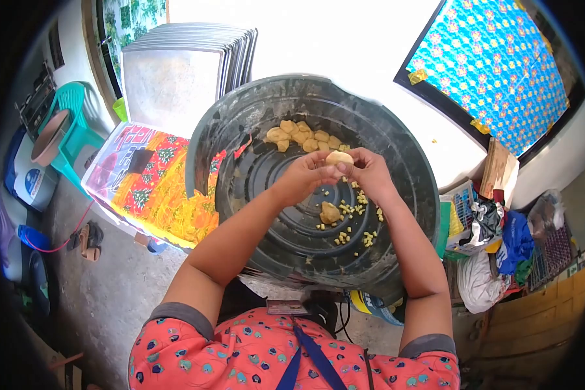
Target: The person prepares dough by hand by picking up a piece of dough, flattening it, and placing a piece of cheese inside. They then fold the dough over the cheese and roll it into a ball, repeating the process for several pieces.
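Note:
Above a large dark round basin [279, 244], my left hand [305, 175] and my right hand [367, 174] meet with their fingertips around one pale piece of dough [339, 158]. Both hands pinch it between thumbs and fingers. Beyond them, several shaped dough pieces [299, 135] lie clustered at the far side of the basin. Below my hands sits a rough lump of dough [329, 212], with many small yellow cubes [351, 209] scattered around it and to its right.
A stack of metal trays [172, 78] stands at the back left, beside a bright patterned cloth [156, 175]. A green chair [75, 130] is farther left. A blue patterned board [494, 65] lies back right, with bags and a crate [461, 208] below it.

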`<action>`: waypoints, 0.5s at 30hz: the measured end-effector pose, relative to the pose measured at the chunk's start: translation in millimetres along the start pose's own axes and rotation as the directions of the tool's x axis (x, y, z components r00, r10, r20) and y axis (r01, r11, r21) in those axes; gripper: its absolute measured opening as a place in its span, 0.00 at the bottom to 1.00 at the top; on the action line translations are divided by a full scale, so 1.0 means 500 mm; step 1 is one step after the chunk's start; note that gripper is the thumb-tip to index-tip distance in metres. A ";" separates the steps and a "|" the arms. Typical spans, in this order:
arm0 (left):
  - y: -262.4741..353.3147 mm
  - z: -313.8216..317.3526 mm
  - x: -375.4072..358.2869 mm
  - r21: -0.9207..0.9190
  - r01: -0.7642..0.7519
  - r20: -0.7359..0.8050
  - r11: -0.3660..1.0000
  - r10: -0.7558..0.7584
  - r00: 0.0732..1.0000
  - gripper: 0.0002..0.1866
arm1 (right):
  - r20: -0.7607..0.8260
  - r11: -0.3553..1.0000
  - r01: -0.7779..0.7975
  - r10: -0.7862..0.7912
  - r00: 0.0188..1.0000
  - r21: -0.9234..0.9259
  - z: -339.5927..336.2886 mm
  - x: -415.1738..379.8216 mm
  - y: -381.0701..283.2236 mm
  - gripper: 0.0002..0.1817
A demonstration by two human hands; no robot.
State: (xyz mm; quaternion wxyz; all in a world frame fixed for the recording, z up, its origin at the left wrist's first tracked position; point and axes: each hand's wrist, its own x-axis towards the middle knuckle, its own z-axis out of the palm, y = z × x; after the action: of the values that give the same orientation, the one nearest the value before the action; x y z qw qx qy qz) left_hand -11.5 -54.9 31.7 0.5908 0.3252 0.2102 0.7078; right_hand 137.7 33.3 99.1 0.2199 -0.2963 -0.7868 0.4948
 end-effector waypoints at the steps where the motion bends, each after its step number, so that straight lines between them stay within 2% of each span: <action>1: -0.001 -0.005 0.002 -0.026 0.021 0.016 0.999 -0.021 1.000 0.12 | -0.015 0.999 0.033 -0.033 0.999 -0.026 -0.003 0.004 0.012 0.20; 3: -0.007 -0.026 0.011 -0.078 0.063 0.048 0.995 -0.059 0.997 0.12 | 0.002 0.995 0.073 -0.073 0.997 -0.062 -0.002 0.002 0.010 0.19; 5: -0.019 -0.046 0.014 -0.043 0.035 0.049 0.998 -0.033 0.998 0.13 | 0.063 0.993 0.087 -0.082 0.995 -0.077 0.009 -0.012 -0.010 0.19; 9: -0.020 -0.042 0.012 0.015 0.029 0.002 0.999 -0.029 1.000 0.14 | 0.154 0.993 -0.020 0.002 0.988 0.114 0.007 -0.013 -0.016 0.19; 12: 0.003 -0.032 0.008 -0.209 0.107 0.012 0.972 -0.107 0.994 0.16 | 0.116 0.966 -0.054 0.026 0.993 0.252 -0.011 -0.005 -0.010 0.19; 15: 0.004 -0.042 0.013 0.046 0.102 -0.140 0.994 -0.094 0.986 0.19 | -0.013 0.941 -0.053 0.061 0.998 0.335 -0.070 0.010 0.013 0.20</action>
State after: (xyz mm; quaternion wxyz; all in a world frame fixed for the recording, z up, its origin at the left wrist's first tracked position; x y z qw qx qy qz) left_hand -28.2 -47.0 19.8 0.6002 0.2806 0.2846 0.6928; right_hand 158.0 61.4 107.9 0.2618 -0.2828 -0.6799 0.6238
